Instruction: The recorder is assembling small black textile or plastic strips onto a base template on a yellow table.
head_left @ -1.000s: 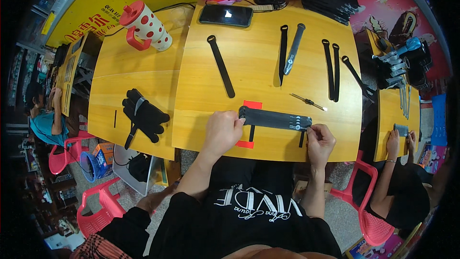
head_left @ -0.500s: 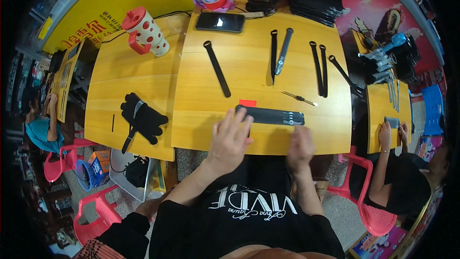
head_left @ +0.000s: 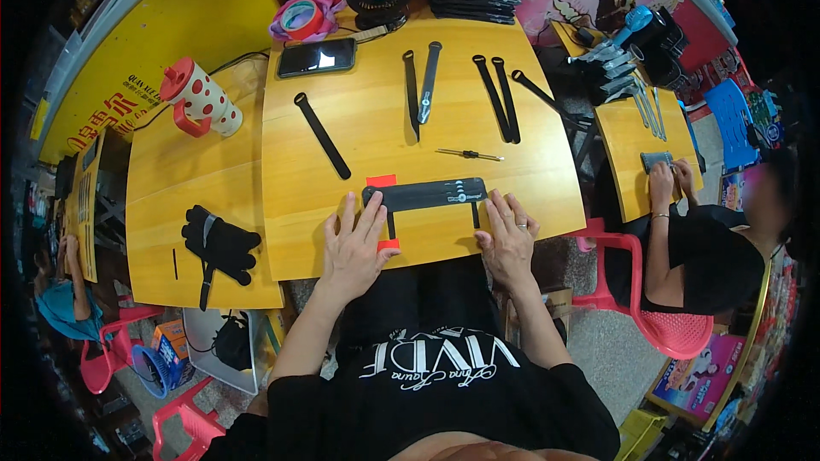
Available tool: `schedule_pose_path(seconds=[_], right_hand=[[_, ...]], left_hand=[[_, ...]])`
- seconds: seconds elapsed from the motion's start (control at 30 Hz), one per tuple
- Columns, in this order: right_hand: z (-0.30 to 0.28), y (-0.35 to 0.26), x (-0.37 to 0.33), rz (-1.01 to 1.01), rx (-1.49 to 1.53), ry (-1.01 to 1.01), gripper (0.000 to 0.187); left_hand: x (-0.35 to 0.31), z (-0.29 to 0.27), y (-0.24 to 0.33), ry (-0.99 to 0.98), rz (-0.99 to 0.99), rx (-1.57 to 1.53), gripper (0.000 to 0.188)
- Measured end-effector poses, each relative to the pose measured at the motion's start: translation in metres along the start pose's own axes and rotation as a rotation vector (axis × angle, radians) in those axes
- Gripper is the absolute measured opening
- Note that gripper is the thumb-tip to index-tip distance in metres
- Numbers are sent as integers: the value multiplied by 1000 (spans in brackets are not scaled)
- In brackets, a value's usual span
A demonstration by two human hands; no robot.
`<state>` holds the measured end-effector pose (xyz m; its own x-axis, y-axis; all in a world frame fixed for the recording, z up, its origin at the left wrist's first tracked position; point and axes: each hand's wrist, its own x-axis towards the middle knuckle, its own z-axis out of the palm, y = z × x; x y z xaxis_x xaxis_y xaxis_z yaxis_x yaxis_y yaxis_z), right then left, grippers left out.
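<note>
Zero grip: left hand (head_left: 348, 243) lay spread on strip (head_left: 424, 195), right hand (head_left: 510, 243) spread beside it; lopsided pressing could have skewed it.

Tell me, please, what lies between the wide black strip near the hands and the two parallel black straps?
In the head view, a thin tool with a dark middle lies there, touching neither the strip nor the straps.

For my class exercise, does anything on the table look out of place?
One black strap sticks out past the right edge of the table, while the other loose straps lie fully on it.
</note>
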<state>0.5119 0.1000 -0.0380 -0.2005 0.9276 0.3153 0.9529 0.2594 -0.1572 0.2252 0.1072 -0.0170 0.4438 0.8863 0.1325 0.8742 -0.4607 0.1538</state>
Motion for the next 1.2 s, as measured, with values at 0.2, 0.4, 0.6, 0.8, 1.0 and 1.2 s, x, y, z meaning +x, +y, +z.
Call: schedule_pose_path(seconds=[0.2, 0.4, 0.6, 0.8, 1.0, 1.2], right_hand=[[8, 19, -8, 147, 484, 258, 28], [5, 9, -4, 119, 403, 305, 21], [8, 7, -7, 125, 427, 294, 20], [0, -3, -7, 114, 427, 310, 20], [-8, -24, -12, 386, 1147, 108, 24], [-27, -73, 18, 432, 2163, -440, 46]], left_hand=[[4, -1, -38, 344, -148, -186, 34], [106, -9, -120, 338, -392, -83, 29], [170, -18, -188, 31, -720, 67, 40], [151, -16, -206, 96, -754, 4, 44], [88, -90, -124, 594, -309, -1136, 21], [10, -135, 0, 381, 175, -1007, 17]])
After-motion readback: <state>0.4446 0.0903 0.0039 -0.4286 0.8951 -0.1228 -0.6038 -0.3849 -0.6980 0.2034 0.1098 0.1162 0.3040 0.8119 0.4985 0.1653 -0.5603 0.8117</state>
